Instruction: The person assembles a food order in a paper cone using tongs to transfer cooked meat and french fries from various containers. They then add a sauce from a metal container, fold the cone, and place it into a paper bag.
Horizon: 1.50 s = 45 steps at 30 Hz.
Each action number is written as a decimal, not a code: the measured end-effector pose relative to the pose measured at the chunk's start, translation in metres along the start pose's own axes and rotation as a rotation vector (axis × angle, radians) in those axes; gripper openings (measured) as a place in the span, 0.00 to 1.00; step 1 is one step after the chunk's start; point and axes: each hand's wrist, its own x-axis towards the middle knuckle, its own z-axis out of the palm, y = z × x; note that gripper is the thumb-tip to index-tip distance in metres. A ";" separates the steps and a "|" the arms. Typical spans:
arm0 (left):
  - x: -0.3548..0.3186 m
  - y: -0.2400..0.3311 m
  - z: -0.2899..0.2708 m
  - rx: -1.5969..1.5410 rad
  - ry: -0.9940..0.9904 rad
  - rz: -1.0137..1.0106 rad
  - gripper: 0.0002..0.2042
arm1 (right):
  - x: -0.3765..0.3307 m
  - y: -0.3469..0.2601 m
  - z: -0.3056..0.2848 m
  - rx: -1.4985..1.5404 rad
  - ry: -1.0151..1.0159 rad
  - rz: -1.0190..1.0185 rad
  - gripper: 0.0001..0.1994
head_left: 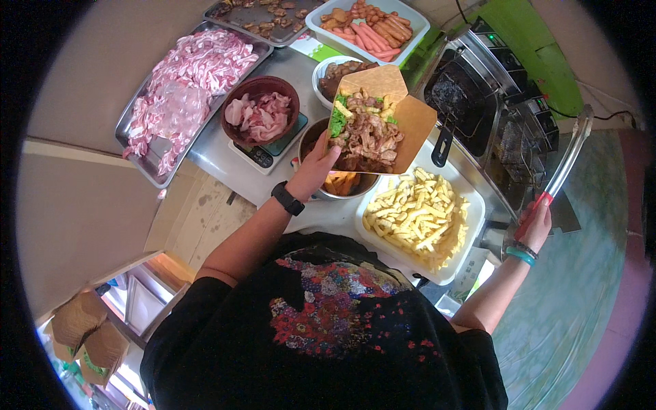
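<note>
My left hand (318, 166) is closed on the near left side of a brown cardboard takeaway box (418, 130) with its lid flaps up. Inside the box lie cooked sliced meat (372, 140), some fries and green lettuce (338, 117). Out to the right, my right hand (535, 224) grips the red handle of metal tongs (570, 157), whose tips point away from me. Below the box a steel pot (350, 194) is partly covered; orange pieces show in it. A white tray of pale fries (422, 217) sits between my two arms.
Raw sliced meat fills a metal tray (160, 179) at the left. A brown bowl (260, 109) of raw meat rests on a kitchen scale (263, 156). Farther off are a tub of sausages (420, 29) and a white bowl (321, 80). A deep fryer (471, 89) with a black-handled basket stands right.
</note>
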 end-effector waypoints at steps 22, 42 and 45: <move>-0.001 0.003 0.000 0.033 0.015 -0.001 0.23 | 0.013 0.107 0.105 -0.038 -0.131 0.286 0.17; -0.004 0.018 0.006 0.183 0.099 -0.151 0.21 | 0.030 0.134 0.117 -0.326 -0.189 0.402 0.20; -0.004 0.019 0.005 0.241 0.053 -0.095 0.21 | 0.033 0.135 0.115 -0.434 -0.188 0.364 0.23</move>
